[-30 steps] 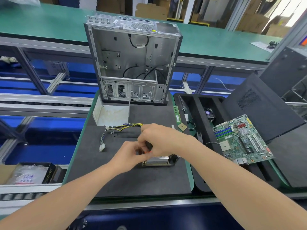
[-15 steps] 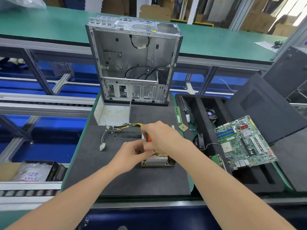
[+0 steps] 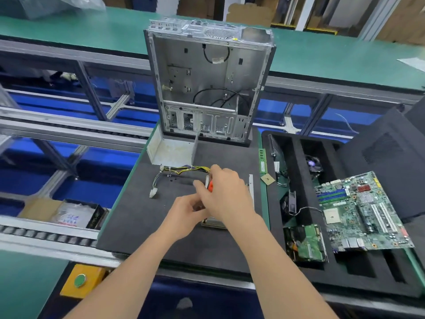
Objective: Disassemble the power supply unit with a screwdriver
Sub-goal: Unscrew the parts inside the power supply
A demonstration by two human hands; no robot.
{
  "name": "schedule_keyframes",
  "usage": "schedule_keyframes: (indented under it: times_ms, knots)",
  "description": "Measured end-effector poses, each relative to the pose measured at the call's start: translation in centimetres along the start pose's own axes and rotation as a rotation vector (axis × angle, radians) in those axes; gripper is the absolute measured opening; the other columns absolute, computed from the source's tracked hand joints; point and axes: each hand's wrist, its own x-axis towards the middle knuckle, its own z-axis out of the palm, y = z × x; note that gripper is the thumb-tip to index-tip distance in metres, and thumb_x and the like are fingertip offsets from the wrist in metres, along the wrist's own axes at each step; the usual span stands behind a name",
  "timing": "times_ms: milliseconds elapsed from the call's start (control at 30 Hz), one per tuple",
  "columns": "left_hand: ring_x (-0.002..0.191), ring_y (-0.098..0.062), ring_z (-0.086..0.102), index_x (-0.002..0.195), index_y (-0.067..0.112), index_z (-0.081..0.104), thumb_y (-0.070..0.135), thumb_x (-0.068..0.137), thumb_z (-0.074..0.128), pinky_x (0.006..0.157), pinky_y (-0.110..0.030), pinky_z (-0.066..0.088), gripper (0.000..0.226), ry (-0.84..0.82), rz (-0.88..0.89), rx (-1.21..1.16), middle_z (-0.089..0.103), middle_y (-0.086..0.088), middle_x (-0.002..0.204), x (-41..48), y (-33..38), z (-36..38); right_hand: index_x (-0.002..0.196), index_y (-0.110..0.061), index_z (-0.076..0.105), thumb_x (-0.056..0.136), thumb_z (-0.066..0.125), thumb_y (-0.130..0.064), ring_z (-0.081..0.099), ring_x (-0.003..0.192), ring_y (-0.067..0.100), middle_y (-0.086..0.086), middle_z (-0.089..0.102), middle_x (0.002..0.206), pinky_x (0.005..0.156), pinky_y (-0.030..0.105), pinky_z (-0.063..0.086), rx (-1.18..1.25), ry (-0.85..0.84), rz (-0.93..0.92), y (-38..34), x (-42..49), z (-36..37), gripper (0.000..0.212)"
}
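On mat (image 3: 138,215), R fingers (image 3: 200,187) grip screwdriver (image 3: 210,186) over PSU (image 3: 216,222); L fingers (image 3: 188,201) curled, hold unclear; bag (image 3: 71,215) print unreadable.

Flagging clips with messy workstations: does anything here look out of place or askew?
The motherboard lies tilted across the foam tray's dividers, not seated in a compartment, and a loose CPU rests at the tray's edge. The right hand grips the screwdriver; nothing looks spilled or damaged.
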Motion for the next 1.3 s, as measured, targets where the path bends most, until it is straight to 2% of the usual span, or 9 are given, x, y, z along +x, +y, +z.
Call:
schedule_keyframes:
  times_ms: [200,367,500,633,767,833,1067,1233,1300]
  knots:
    - [0.061,0.000,0.048,0.078,0.039,0.066,0.043,0.076,0.066,0.058,-0.016,0.038,0.005,0.012,0.058,0.019,0.068,0.003,0.072,0.1,-0.7,0.1,0.100,-0.022,0.049,0.090,0.069,-0.026,0.058,0.092,0.029,-0.001,0.054,0.095,0.074,0.045,0.055,0.125,-0.046,0.006,-0.2,0.1,0.2,0.022]
    - [0.067,-0.002,0.055,0.090,0.047,0.065,0.049,0.079,0.063,0.060,-0.020,0.045,0.011,-0.053,0.085,0.018,0.072,0.002,0.082,0.3,-1.2,-0.6,0.097,-0.033,0.048,0.072,0.071,-0.013,0.060,0.079,0.010,-0.013,0.066,0.083,0.063,0.036,0.051,0.420,-0.163,0.007,-0.1,-1.1,-0.5,0.040]
    - [0.069,0.000,0.062,0.084,0.054,0.066,0.047,0.080,0.062,0.061,-0.013,0.049,0.009,-0.092,0.171,0.006,0.073,0.017,0.080,-0.2,-1.1,-0.5,0.089,-0.031,0.054,0.072,0.070,-0.026,0.056,0.087,0.008,-0.012,0.059,0.091,0.069,0.028,0.041,0.442,-0.106,-0.035,0.0,-2.2,0.1,0.024]
    - [0.084,-0.017,0.073,0.096,0.050,0.071,0.050,0.082,0.068,0.073,-0.032,0.061,0.014,-0.090,0.160,-0.039,0.078,0.011,0.090,-0.1,-1.3,-0.3,0.080,-0.032,0.057,0.082,0.074,-0.054,0.057,0.087,0.007,-0.010,0.053,0.089,0.073,0.023,0.044,0.466,0.152,0.073,-0.5,-2.3,1.3,0.028]
    - [0.083,-0.013,0.072,0.104,0.051,0.070,0.055,0.085,0.070,0.071,-0.022,0.057,0.019,-0.103,0.146,-0.049,0.077,0.009,0.091,0.4,-1.8,-0.6,0.084,-0.032,0.053,0.070,0.090,-0.044,0.053,0.068,0.004,-0.011,0.061,0.079,0.061,0.020,0.044,0.668,0.191,0.145,-0.2,-1.9,1.1,0.042]
    - [0.082,-0.012,0.067,0.113,0.045,0.070,0.064,0.089,0.069,0.073,-0.031,0.056,0.030,-0.130,0.137,-0.065,0.075,0.004,0.093,0.6,-2.0,-1.0,0.084,-0.030,0.054,0.068,0.094,-0.033,0.057,0.068,0.007,-0.009,0.066,0.079,0.061,0.026,0.051,0.831,0.183,0.178,0.2,-2.2,1.2,0.043]
    - [0.088,-0.025,0.067,0.123,0.042,0.068,0.070,0.090,0.065,0.085,-0.048,0.057,0.043,-0.208,0.151,-0.027,0.076,0.002,0.105,1.0,-1.6,-1.8,0.098,-0.012,0.077,0.079,0.079,0.001,0.071,0.097,0.021,0.003,0.070,0.108,0.079,0.037,0.061,1.039,0.121,0.073,0.7,-2.3,1.3,0.023]
    - [0.081,0.000,0.063,0.103,0.040,0.073,0.058,0.086,0.069,0.074,-0.023,0.053,0.025,-0.219,0.105,-0.040,0.077,0.010,0.095,0.9,-1.7,-1.7,0.094,-0.005,0.073,0.072,0.060,0.000,0.068,0.088,0.015,0.010,0.068,0.096,0.074,0.026,0.056,1.123,0.022,0.027,0.3,-2.6,1.9,0.026]
    - [0.087,-0.003,0.067,0.107,0.038,0.073,0.058,0.087,0.071,0.078,-0.026,0.057,0.028,-0.243,0.107,-0.090,0.078,0.009,0.100,0.9,-1.7,-1.7,0.087,-0.006,0.069,0.068,0.054,0.000,0.061,0.081,0.009,0.000,0.064,0.085,0.069,0.023,0.050,1.064,0.020,0.005,0.0,-2.6,2.1,0.025]
